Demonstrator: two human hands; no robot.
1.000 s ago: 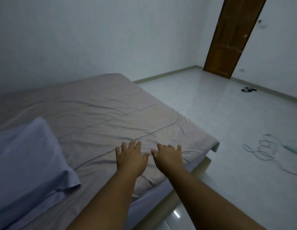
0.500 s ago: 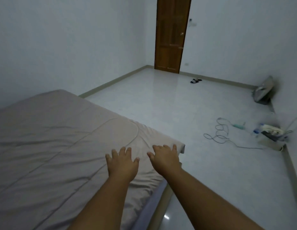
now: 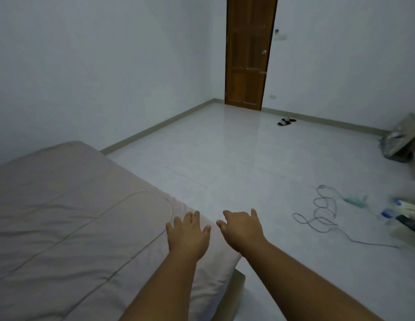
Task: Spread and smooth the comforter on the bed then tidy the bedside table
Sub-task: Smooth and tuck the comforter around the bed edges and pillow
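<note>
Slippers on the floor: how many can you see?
1 for sure: a dark slipper by the far wall, right of the wooden door. A second may lie behind it, too small to tell.

left hand [image 3: 187, 237]: flat, fingers spread, on comforter [image 3: 70, 228] corner | right hand [image 3: 242, 229]: spread past the bed edge, above floor [image 3: 236, 163]

The beige quilted comforter [image 3: 70, 218] lies spread flat over the bed, corner slightly wrinkled.
</note>
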